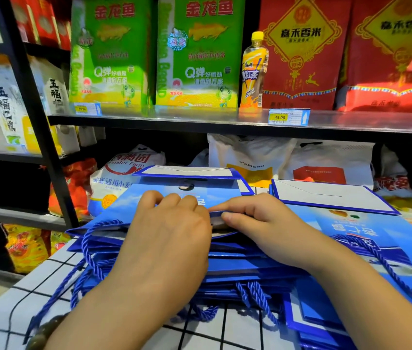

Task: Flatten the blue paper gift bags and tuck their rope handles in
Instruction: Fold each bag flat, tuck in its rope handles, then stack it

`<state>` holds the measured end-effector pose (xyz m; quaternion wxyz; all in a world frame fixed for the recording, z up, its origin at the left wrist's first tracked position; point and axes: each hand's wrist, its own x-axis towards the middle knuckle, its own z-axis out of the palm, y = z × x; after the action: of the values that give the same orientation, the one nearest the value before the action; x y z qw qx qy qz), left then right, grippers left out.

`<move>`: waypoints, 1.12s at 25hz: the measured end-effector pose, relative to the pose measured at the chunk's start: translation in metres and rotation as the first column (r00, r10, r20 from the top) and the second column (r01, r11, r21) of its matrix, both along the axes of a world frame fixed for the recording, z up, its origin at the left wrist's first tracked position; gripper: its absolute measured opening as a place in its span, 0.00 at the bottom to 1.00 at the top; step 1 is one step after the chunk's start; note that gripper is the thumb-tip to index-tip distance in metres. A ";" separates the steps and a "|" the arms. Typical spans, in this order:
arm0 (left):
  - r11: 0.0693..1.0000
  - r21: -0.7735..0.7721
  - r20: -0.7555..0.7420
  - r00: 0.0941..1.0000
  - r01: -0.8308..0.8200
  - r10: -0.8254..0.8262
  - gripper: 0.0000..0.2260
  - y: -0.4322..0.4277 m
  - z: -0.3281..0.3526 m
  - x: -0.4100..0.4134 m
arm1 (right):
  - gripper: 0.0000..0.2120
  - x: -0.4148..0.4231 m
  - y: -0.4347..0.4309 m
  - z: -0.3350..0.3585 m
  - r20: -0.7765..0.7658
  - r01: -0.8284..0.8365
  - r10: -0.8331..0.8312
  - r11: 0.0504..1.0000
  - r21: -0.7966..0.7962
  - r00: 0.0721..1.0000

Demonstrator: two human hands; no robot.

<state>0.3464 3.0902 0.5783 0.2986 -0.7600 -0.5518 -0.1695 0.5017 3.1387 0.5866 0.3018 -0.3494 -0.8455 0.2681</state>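
A pile of flattened blue paper gift bags (247,263) lies on a white cloth with a black grid. On top sits one blue bag (194,195), its white base flap folded up at the far end. My left hand (169,238) presses on its mouth edge, fingers curled over the rim. My right hand (257,223) pinches the same rim between thumb and forefinger. A blue rope handle (91,251) loops out to the left of the pile. A second flat bag (366,236) lies to the right, its rope handle (386,261) lying across it.
The grid cloth (48,281) covers the work surface in front of a black store shelf (225,120). Green and red rice packs and a yellow-capped bottle (252,72) stand on the upper shelf. Flour and rice sacks (116,180) sit just behind the bags.
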 end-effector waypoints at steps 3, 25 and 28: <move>0.998 -0.013 0.052 0.997 0.061 -0.060 0.08 0.000 -0.004 -0.006 | 0.11 0.001 -0.002 0.002 0.010 0.006 -0.006 1.000 0.024 1.000; 0.897 -0.418 0.245 0.969 0.144 -0.041 0.09 0.037 0.032 -0.033 | 0.06 0.005 -0.007 0.007 -0.097 -0.026 0.002 0.969 -0.246 0.995; 0.915 -0.401 0.250 0.954 -0.055 0.167 0.14 0.035 0.036 -0.064 | 0.16 0.010 0.013 0.000 -0.029 0.421 -0.424 0.903 -0.082 0.905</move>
<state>0.2819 3.1251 0.6148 0.0703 -0.7398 -0.6534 -0.1443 0.5119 3.1514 0.5865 0.3590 -0.5289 -0.7321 0.2354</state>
